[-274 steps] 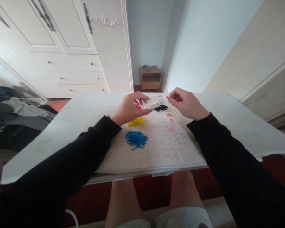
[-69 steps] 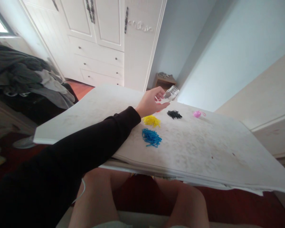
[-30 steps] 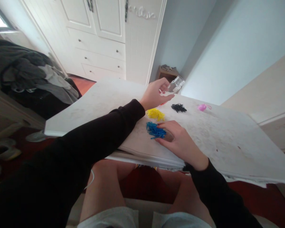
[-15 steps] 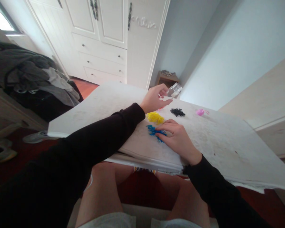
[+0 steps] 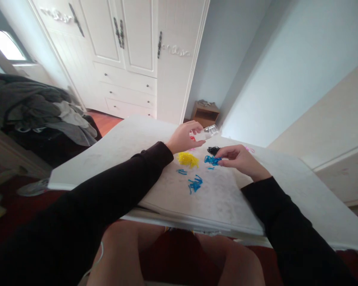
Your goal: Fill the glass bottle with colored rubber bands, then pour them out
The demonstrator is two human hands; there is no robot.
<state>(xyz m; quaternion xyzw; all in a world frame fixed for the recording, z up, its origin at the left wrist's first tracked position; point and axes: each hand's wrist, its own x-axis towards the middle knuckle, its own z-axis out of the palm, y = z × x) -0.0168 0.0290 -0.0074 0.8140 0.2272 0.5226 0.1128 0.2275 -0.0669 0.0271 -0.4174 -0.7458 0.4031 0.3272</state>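
My left hand (image 5: 185, 137) is closed around a small clear jar (image 5: 211, 131), tilted with one end pointing to the right. Between the thumb and fingers of my right hand (image 5: 243, 161) is a clump of blue rubber bands (image 5: 211, 160), just in front of a black pile of bands (image 5: 213, 150). Loose blue bands (image 5: 196, 184) lie scattered on the white table (image 5: 167, 202). A yellow pile of bands (image 5: 187, 159) sits below my left hand. Something red (image 5: 192, 138) shows behind my left fingers, partly hidden.
A pink object (image 5: 250, 149) lies beyond my right hand, mostly hidden. Across the room stands a white wardrobe (image 5: 131, 67), with a small wooden cabinet (image 5: 205, 113) beside it. Clothes (image 5: 32, 103) are heaped at the left.
My right hand has lifted a clump of blue bands from the blue pile and moved it right and away from me, leaving some behind. My left hand still holds the jar. The view has tilted up.
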